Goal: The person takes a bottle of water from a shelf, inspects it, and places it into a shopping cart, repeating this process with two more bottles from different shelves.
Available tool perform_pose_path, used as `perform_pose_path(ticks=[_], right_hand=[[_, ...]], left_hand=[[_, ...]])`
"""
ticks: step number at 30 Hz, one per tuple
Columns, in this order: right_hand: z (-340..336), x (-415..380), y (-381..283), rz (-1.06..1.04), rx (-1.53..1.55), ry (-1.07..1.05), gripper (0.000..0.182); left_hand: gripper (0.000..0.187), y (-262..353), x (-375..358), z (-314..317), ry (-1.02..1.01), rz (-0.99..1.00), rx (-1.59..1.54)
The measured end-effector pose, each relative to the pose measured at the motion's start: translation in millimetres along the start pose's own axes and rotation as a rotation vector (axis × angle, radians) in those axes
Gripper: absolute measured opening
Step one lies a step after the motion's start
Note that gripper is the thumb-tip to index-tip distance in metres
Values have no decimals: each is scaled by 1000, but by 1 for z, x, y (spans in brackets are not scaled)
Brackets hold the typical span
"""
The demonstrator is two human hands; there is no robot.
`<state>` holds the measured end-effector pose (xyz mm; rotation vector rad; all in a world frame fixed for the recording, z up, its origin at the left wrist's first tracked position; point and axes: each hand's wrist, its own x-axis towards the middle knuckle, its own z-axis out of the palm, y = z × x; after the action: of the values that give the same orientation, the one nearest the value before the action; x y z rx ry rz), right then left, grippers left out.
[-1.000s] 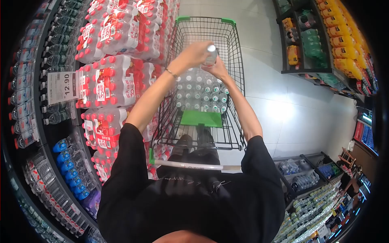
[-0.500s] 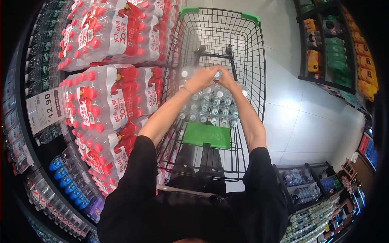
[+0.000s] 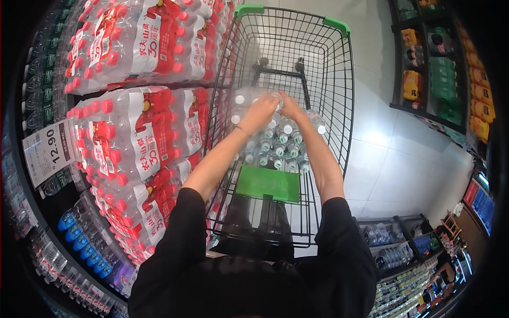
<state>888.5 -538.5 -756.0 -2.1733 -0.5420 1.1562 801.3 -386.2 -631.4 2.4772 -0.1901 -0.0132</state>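
Observation:
My left hand point(image 3: 262, 113) and my right hand point(image 3: 290, 108) meet over the middle of the black wire shopping cart point(image 3: 339, 98). Both have curled fingers, closed around the top of a clear water bottle point(image 3: 277, 97) that they mostly cover. Below and around them are several clear plastic water bottles point(image 3: 287, 129) with white caps, some with green marks on the caps, caps pointing up toward me. The green plate point(image 3: 268, 183) on the cart's near end lies between my forearms.
Shrink-wrapped red-capped water packs point(image 3: 143, 127) are stacked close along the cart's left side. A price sign point(image 3: 49, 151) reading 12.90 hangs beside them. Drink shelves point(image 3: 430, 69) stand at the far right, with more shelves point(image 3: 395, 246) near right. Pale floor tiles point(image 3: 384, 159) run between.
Both hands have shifted slightly left and a little down, still together at the bottle. The view has moved a little, so the cart's near end appears lower.

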Motion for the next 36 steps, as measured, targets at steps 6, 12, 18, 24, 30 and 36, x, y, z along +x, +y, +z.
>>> perform_pose_path(ticks=[6, 12, 18, 24, 30, 36], right_hand=[[10, 12, 19, -106, 82, 62, 105], [-3, 5, 12, -131, 27, 10, 108], [-6, 5, 7, -81, 25, -34, 107], [-10, 3, -2, -82, -87, -11, 98], [-24, -10, -20, -77, -93, 40, 67], [-6, -69, -61, -99, -87, 319, 53]], left_hand=[[35, 2, 5, -1, 55, 11, -68], [31, 5, 3, -3, 20, -15, -41], [30, 6, 3, 2, 5, -67, -54], [38, 11, -2, -1, -6, -37, 21], [47, 30, -20, -21, 63, -40, 47], [49, 85, -75, -59, 110, -167, -4]])
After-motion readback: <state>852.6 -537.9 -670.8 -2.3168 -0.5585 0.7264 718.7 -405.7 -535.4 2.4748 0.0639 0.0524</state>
